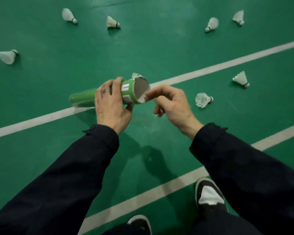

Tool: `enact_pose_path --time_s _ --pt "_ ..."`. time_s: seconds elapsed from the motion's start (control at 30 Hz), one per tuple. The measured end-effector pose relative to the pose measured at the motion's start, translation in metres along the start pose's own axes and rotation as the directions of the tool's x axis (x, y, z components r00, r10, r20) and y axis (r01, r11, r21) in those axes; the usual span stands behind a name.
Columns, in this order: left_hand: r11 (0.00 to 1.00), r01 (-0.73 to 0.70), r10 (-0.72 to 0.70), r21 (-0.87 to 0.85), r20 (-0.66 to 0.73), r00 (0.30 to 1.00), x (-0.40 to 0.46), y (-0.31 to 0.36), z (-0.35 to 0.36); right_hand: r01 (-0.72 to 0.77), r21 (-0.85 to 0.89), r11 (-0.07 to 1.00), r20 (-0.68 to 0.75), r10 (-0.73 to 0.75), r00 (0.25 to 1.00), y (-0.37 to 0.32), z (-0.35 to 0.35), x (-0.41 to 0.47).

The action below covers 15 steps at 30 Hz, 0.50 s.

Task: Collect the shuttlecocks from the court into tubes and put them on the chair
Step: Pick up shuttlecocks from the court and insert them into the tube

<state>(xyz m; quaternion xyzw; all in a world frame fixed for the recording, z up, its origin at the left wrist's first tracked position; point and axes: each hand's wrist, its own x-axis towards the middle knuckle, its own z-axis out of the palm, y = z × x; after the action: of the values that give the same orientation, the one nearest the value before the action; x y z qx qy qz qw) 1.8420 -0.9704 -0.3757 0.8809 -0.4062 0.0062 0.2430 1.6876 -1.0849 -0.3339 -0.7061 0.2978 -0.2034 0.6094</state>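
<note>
Green tube [109,94] gripped in left hand [111,106]; right hand [171,104] fingers [153,95] pinch feathers at its open mouth.

Tube [109,95] held level above a court [159,51] line; shuttlecocks scattered behind it toward the far edge (two more [204,99] lying at right).

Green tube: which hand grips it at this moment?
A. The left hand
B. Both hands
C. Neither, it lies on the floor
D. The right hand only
A: the left hand wraps the green tube near its open end, while the right hand only reaches its fingertips to the rim.
</note>
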Motion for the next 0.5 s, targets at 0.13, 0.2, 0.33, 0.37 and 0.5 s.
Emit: enact_pose_path --time_s 0.13,0.2,0.33,0.37,0.5 --pt "0.99 0.137 -0.137 0.044 0.003 0.991 -0.004 -0.039 -0.003 -0.038 -0.146 0.989 -0.051 0.031 0.998 0.054 0.012 0.059" --pt "0.983 0.175 -0.177 0.06 0.029 0.984 -0.009 -0.048 -0.004 -0.048 -0.279 0.959 0.012 0.053 0.999 0.081 0.017 0.092" --pt "0.972 0.225 -0.228 0.068 0.032 0.973 -0.021 -0.052 -0.001 0.007 -0.45 0.893 0.07 0.027 0.997 0.111 0.033 0.168" --pt "0.972 0.223 -0.227 0.075 0.037 0.973 -0.024 -0.05 0.0 0.01 -0.498 0.867 0.085 0.038 0.996 0.115 0.038 0.185" --pt "0.967 0.226 -0.236 0.116 0.075 0.969 -0.027 -0.036 0.007 -0.061 -0.524 0.85 0.164 0.171 0.971 0.137 0.049 0.226"
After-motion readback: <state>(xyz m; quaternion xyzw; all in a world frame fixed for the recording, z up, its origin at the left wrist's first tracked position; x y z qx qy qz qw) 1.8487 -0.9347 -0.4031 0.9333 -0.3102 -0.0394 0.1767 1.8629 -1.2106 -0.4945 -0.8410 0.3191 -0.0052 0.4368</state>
